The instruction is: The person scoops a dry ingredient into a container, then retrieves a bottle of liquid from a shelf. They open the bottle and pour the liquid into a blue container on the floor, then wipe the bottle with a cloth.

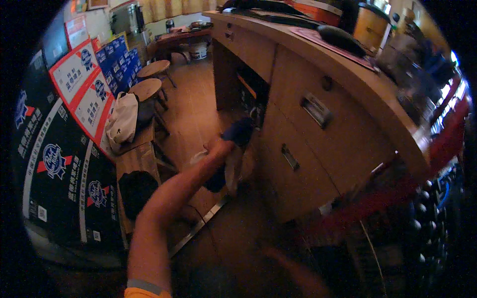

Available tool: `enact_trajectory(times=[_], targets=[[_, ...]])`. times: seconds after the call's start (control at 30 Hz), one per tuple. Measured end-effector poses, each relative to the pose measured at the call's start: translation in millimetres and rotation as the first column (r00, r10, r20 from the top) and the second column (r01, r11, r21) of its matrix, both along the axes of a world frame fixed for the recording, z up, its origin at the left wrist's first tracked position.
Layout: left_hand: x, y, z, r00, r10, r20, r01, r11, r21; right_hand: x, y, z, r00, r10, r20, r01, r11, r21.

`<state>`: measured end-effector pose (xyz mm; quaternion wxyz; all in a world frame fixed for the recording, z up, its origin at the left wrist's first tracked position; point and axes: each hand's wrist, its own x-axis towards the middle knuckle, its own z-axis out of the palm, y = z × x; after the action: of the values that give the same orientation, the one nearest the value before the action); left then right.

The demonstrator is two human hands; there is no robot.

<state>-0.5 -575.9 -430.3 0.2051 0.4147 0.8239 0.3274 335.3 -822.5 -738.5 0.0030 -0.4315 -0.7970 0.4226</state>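
Note:
My left arm reaches forward across the picture, and its hand [238, 132] ends in a dark blue covering or cloth; which of the two is unclear. That hand is beside the open compartment of a wooden desk [305, 141]. Just below it are a blurred pale thing [234, 167] and a dark one [216, 180]. My right hand [272, 251] is a dim blur low in the picture, over dark floor, and its fingers cannot be made out.
Left of my arm, a wooden bench [138, 164] bears a cream bag [123, 119] and a round black thing [138, 193]. Beer cartons [56, 160] are stacked along the left side. Round wooden stools [146, 89] and a white bucket [198, 51] stand farther back. A metal floor strip [199, 226] crosses below.

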Motion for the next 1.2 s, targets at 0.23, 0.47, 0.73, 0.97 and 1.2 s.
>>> enact_trajectory(times=[0.23,0.47,0.73,0.97,1.2], targets=[[1.3,-111.6,-11.8,0.799,-0.192,0.57,0.274,0.96,-0.061,48.3,-19.3,63.8,1.0,0.015,-0.019,-0.012,0.987,0.161],[7.7,-173.6,-82.7,0.419,-0.534,0.734,0.576,0.781,0.24,28.3,-14.3,175.5,0.972,-0.146,-0.183,0.223,0.815,0.535],[17.4,-183.3,-169.3,0.407,-0.893,0.193,0.882,0.439,0.169,10.0,-11.0,262.7,0.904,-0.423,0.056,0.338,0.791,0.51],[54.8,-198.8,-147.6,0.402,-0.916,-0.006,0.861,0.376,0.342,26.0,-9.1,225.4,0.918,-0.392,0.063,0.288,0.766,0.575],[46.6,-143.4,-201.1,0.248,-0.961,0.123,0.904,0.275,0.328,28.5,-4.5,202.1,0.968,-0.151,0.199,0.011,0.821,0.571]])
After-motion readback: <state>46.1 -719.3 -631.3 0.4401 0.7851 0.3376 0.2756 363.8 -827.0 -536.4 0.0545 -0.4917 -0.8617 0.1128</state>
